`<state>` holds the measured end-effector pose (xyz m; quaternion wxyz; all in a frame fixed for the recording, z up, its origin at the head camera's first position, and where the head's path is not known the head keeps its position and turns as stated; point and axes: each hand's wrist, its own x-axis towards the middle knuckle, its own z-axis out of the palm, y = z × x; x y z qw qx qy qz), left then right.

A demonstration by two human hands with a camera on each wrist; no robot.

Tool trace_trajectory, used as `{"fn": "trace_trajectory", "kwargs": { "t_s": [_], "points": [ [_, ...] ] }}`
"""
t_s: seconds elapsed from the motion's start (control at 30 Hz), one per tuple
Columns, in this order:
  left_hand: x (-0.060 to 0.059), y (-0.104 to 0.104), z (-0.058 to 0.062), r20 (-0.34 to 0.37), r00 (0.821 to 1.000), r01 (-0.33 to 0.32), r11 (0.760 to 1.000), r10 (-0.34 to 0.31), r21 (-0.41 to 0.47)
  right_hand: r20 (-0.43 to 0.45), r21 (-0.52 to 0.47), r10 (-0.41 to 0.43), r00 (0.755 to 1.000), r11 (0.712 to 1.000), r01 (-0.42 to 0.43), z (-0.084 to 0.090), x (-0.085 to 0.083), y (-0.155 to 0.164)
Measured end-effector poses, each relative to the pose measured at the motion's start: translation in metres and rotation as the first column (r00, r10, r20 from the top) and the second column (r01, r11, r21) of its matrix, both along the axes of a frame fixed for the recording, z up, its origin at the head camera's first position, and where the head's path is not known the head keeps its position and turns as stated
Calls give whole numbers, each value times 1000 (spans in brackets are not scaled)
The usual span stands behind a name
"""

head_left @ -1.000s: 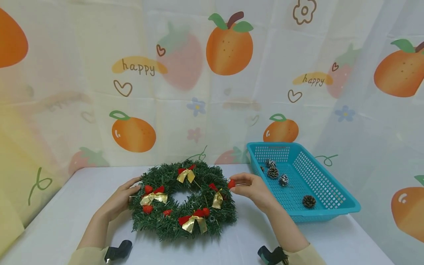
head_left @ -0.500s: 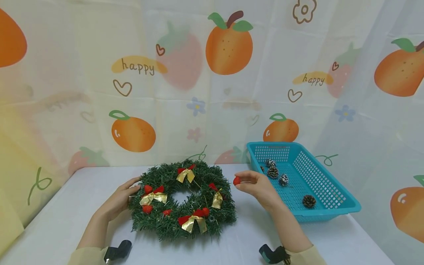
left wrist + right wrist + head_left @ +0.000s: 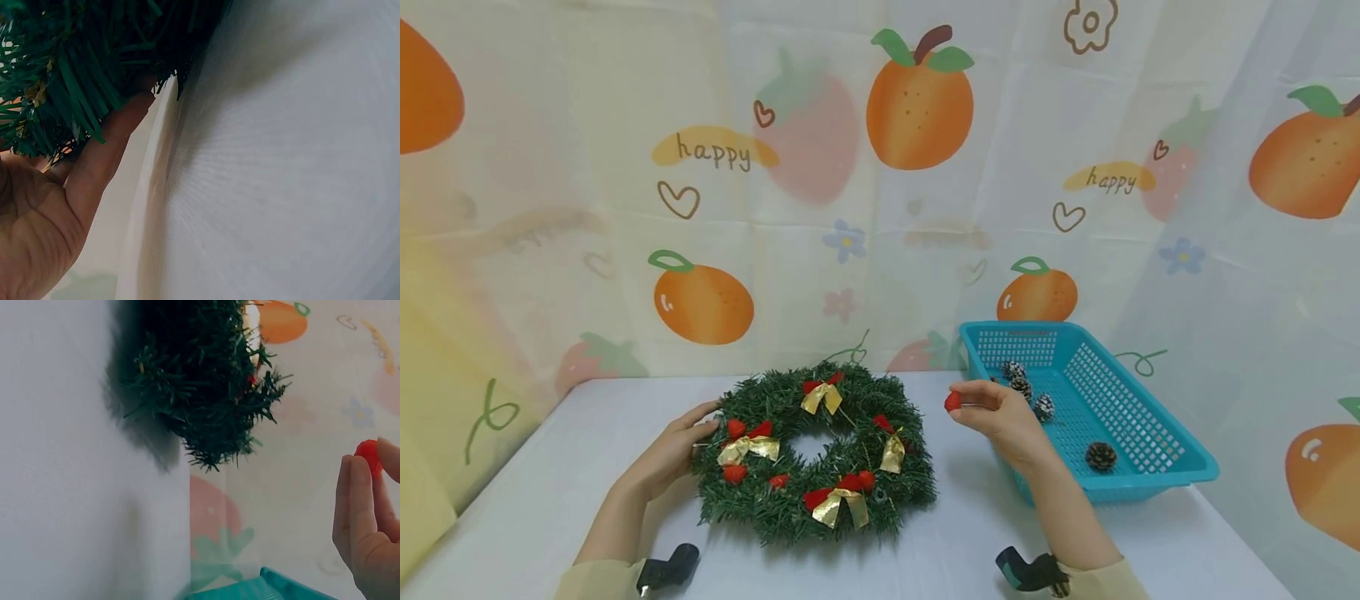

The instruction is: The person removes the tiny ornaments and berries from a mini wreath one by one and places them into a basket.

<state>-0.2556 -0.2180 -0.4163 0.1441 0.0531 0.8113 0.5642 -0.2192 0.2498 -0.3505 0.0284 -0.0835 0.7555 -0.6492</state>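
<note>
Right of centre, right hand pinches red berry ornament; slackened pressure could drop it. Left hand holds wreath.

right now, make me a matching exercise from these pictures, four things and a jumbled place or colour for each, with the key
Column one
1. loose red ornament
2. wreath
3. pine cones
4. basket

Column two
A. lying in the basket
B. turquoise
C. pinched in the right grip
D. green, with gold bows

Right pairs: 1-C, 2-D, 3-A, 4-B
</note>
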Motion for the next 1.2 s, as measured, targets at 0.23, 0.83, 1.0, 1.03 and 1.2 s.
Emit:
{"fn": "trace_trajectory", "kwargs": {
  "t_s": [0.23,0.83,1.0,1.03,1.2],
  "points": [
    [-2,0,-2,0,1000,4,1000,-4,-2,15,-18,-29,999,999,29,1,0,9],
    [1,1,-2,11,1000,-13,999,13,35,9,-106,-56,998,993,56,17,2,34],
    [1,1,-3,12,1000,-9,1000,9,25,-10,-126,-43,999,991,41,21,3,45],
    [1,0,-3,8,1000,-7,1000,7,19,-10,-134,-47,999,990,46,21,3,47],
    [0,0,-1,-1,1000,-3,1000,3,-6,-6,-155,-76,997,985,74,21,3,60]
  ]
}}
